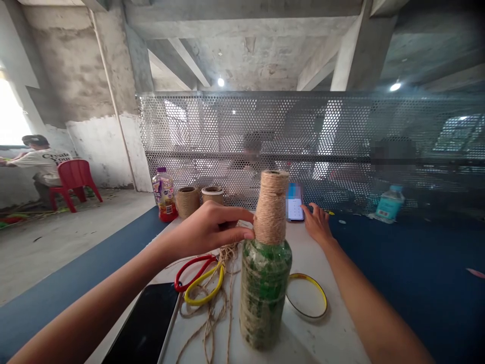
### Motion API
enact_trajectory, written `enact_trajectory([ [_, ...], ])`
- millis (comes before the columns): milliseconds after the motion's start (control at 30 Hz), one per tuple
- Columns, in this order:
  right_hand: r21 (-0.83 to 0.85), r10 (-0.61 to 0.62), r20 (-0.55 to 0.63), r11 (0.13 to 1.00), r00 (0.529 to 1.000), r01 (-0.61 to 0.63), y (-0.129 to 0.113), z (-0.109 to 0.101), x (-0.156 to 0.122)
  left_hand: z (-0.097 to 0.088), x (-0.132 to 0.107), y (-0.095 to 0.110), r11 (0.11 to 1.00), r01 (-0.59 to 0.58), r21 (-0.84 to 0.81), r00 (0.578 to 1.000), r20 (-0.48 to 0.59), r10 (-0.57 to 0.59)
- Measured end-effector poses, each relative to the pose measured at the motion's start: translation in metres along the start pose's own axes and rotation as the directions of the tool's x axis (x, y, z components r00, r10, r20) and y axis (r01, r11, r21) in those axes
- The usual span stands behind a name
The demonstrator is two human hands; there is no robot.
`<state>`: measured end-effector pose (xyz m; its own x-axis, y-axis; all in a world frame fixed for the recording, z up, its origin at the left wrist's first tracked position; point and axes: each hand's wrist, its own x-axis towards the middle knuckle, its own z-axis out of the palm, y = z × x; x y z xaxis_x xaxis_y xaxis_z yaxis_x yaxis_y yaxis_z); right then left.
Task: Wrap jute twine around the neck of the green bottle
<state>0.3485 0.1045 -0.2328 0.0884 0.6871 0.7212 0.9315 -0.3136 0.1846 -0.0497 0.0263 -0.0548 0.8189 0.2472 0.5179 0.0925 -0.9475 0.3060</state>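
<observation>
A green glass bottle (265, 293) stands upright in front of me, its neck wrapped in twine (272, 207). My left hand (212, 227) is closed at the left side of the wrapped neck, thumb and index finger against the twine. My right hand (317, 222) reaches forward with fingers apart, a fingertip at the lit screen of a phone (295, 208). Red-and-yellow-handled scissors (204, 293) lie left of the bottle, their blades hidden under loose twine strands (208, 323). To the bottle's right is a nearly used-up tape roll (307, 296).
A dark-screened phone (146, 323) lies at the near left. Two twine spools (188, 202) and a drink bottle (164, 197) stand at the back left. Behind the table rises a perforated metal screen (227, 136). A blue-labelled bottle (390, 203) stands right; a person sits far left.
</observation>
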Motion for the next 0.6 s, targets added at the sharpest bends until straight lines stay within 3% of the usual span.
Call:
enact_trajectory([
  [367,0.151,0.118,0.052,0.981,0.992,-0.125,-0.0037,-0.0062,0.0007,0.0008,0.0016,0.0021,1.000,-0.002,-0.006,1.000,-0.004,0.002],
  [600,0.363,0.245,0.231,0.876,0.941,-0.317,-0.0032,-0.0049,0.0054,0.0002,0.0015,0.0026,1.000,0.021,-0.012,1.000,0.010,-0.021],
])
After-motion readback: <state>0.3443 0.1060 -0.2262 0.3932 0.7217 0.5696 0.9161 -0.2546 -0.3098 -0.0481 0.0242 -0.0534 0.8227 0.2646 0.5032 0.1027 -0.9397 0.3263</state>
